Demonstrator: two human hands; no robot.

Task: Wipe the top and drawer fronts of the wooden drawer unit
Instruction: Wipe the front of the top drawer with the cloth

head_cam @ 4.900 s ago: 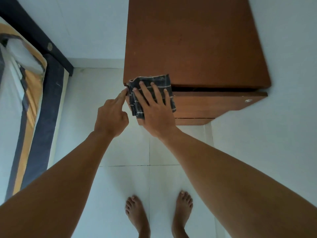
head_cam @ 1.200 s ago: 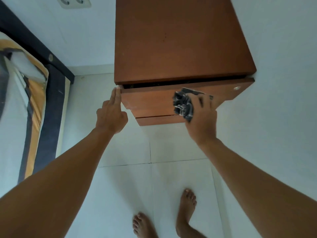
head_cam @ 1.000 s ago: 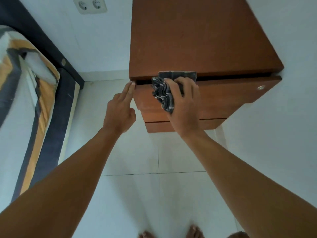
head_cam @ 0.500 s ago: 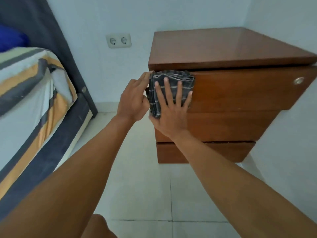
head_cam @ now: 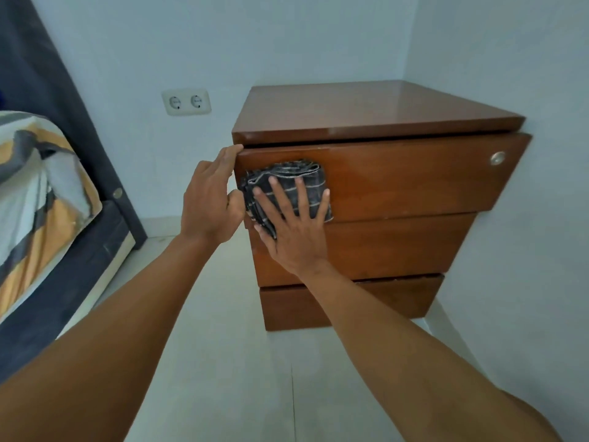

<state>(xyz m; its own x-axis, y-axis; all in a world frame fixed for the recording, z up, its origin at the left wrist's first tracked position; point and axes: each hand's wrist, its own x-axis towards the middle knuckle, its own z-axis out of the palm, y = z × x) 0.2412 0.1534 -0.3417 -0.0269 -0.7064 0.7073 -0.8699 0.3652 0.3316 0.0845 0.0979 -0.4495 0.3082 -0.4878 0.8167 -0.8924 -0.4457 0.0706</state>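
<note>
The brown wooden drawer unit point(head_cam: 366, 106) stands in the room's corner with three drawer fronts facing me. Its top drawer front point(head_cam: 414, 180) sits slightly out from under the top panel. A folded dark checked cloth point(head_cam: 287, 178) lies flat against the left part of that front. My right hand point(head_cam: 293, 234) presses it there with fingers spread. My left hand point(head_cam: 210, 202) is beside the drawer's left edge, fingertips touching its upper left corner, holding nothing.
A round metal lock point(head_cam: 497, 158) sits at the top drawer's right end. The unit's right side is close to a pale wall point(head_cam: 526, 250). A double socket point(head_cam: 186, 102) is on the back wall. A bed point(head_cam: 41, 199) with striped bedding stands left, across pale floor tiles point(head_cam: 223, 362).
My view has dropped from above the unit to face its front. My right hand swept the cloth from the right back to the left, then slid it a little lower on the top drawer front.
</note>
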